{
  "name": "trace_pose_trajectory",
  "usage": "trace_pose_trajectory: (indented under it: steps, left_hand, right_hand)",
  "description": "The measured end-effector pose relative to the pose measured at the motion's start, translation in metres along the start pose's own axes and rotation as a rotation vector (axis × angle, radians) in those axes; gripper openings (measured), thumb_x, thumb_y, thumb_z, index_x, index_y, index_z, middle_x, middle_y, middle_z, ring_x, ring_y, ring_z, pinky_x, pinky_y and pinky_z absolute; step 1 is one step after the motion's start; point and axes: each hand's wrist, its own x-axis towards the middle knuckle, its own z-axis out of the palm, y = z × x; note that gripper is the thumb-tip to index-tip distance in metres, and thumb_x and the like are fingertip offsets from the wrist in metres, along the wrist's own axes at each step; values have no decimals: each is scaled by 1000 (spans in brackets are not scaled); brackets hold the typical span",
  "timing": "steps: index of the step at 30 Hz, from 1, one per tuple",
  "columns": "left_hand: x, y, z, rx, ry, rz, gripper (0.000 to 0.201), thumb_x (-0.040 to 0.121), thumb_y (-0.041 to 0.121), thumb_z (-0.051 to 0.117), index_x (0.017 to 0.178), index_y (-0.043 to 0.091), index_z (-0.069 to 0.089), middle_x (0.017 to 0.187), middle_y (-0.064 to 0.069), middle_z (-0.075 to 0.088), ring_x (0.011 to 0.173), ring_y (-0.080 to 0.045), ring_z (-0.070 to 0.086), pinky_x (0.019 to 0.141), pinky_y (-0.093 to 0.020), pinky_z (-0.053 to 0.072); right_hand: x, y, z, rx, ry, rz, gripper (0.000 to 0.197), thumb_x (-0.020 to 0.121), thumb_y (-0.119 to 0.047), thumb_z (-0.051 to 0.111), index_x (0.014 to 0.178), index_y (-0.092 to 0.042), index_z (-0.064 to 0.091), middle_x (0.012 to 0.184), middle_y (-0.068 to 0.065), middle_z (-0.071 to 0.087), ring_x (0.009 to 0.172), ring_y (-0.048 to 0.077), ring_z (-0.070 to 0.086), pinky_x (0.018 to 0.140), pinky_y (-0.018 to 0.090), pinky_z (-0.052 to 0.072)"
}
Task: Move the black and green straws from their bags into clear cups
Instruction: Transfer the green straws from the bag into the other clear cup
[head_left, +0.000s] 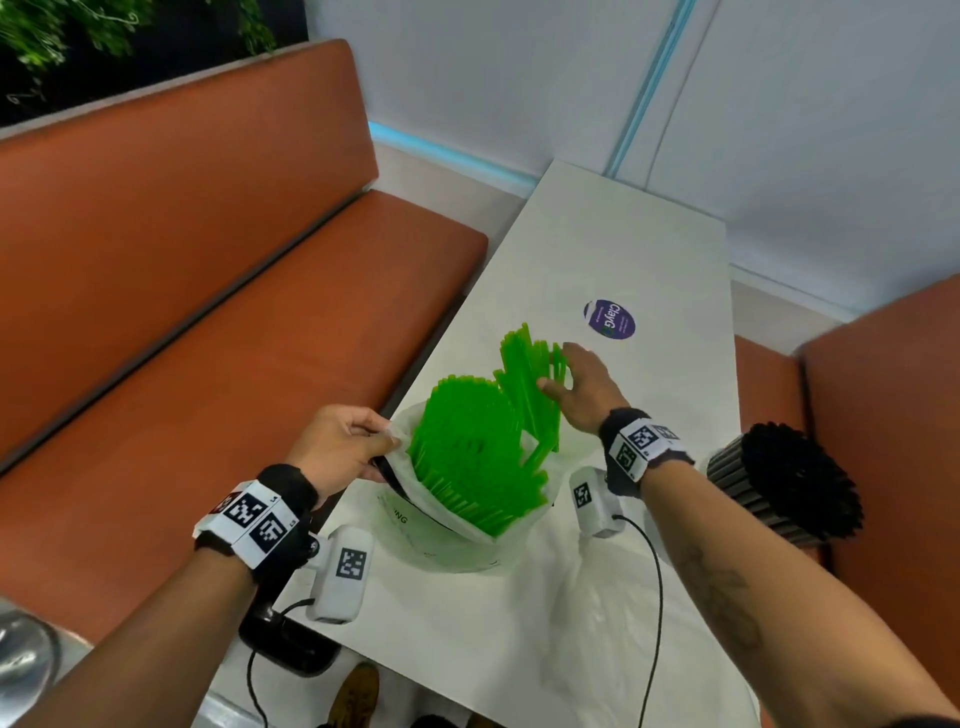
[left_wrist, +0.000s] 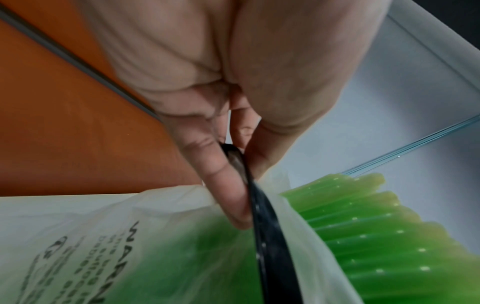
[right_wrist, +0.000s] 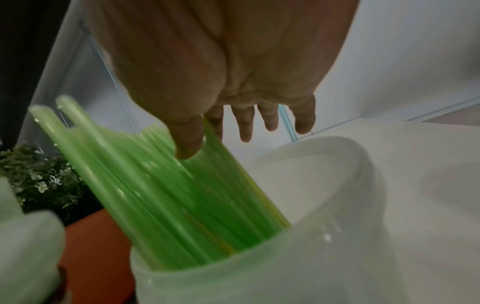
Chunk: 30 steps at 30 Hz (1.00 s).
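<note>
A big mass of green straws (head_left: 467, 452) (left_wrist: 376, 236) stands in a clear plastic bag (head_left: 441, 540) (left_wrist: 130, 236) (right_wrist: 259, 277) on the white table. My left hand (head_left: 384, 441) (left_wrist: 241, 185) pinches the bag's left edge together with a dark strip at its mouth. My right hand (head_left: 558, 374) (right_wrist: 205, 139) pinches a smaller bunch of green straws (head_left: 530, 379) (right_wrist: 168, 195) between thumb and forefinger, the other fingers straight. The bunch's lower ends are still inside the bag's mouth. Black straws (head_left: 795, 483) fill a clear cup (head_left: 727, 473) right of my right wrist.
The white table (head_left: 623, 249) runs away from me, with a purple round sticker (head_left: 609, 319) beyond the straws. Crumpled clear plastic (head_left: 597, 623) lies near the front. Orange benches (head_left: 208, 312) (head_left: 883, 415) flank the table. A black object (head_left: 285, 639) sits at the table's front left corner.
</note>
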Motion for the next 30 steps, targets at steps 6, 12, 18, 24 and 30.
trace_pose_trajectory:
  steps: [6,12,18,24,30]
  left_hand:
    - [1,1,-2,-12,0,5,15,84,-8,65,73,3,64,67,-9,69,54,-15,69,48,-25,57]
    - [0,2,-2,-10,-11,5,15,83,-8,65,73,4,65,61,-3,72,55,-15,70,50,-25,58]
    - [0,3,-1,5,-11,10,13,83,-8,65,76,3,66,60,-2,72,56,-15,70,52,-26,59]
    - [0,2,-1,28,-4,9,15,83,-6,66,75,6,66,60,0,72,57,-16,70,55,-28,60]
    - [1,0,-5,7,4,3,16,83,-7,66,73,6,66,62,-3,73,57,-16,70,51,-26,58]
  right_hand:
    - [-39,2,-41,279,203,-42,48,90,-13,67,134,-20,52,144,0,49,132,18,43,110,33,33]
    - [-92,-6,-39,642,65,-39,35,81,24,51,102,0,65,92,14,69,80,27,63,74,30,52]
    - [-122,-14,1,436,-178,-156,62,76,-13,76,132,-31,55,125,-5,61,114,7,54,88,25,45]
    - [-118,-32,43,456,27,-154,20,91,-20,66,109,-27,59,116,-4,56,116,19,43,91,18,32]
    - [-115,-34,34,565,171,-116,21,98,-21,56,116,-13,63,113,5,66,112,25,57,96,37,45]
